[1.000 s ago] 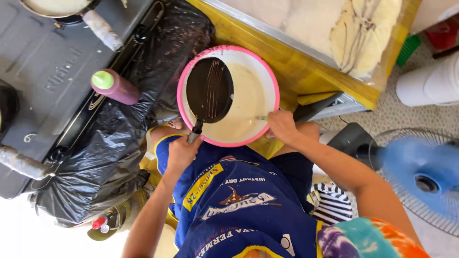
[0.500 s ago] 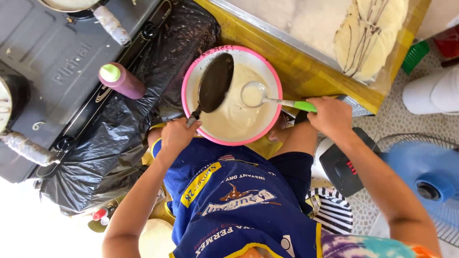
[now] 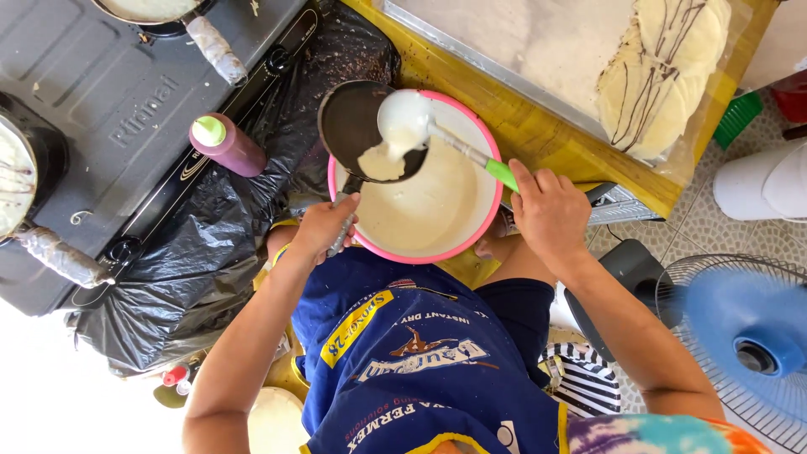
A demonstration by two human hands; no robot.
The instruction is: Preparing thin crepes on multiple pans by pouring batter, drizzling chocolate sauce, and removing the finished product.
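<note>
While the left hand [image 3: 324, 225] is wrapped around the handle of a small black pan [image 3: 366, 126], it's holding that pan tilted over the pink-rimmed bowl [image 3: 483, 220] of pale batter. Right hand [image 3: 551, 210] is closed on the green handle of a ladle [image 3: 405, 118], whose cup sits over the pan with batter running down into a puddle on the dark surface. Bowl rests against the yellow worktop [image 3: 538, 134]. Off to the left there's a dark stove [image 3: 109, 109] with a maroon squeeze bottle [image 3: 229, 145] on it, and a blue fan [image 3: 744, 345] at lower right.
</note>
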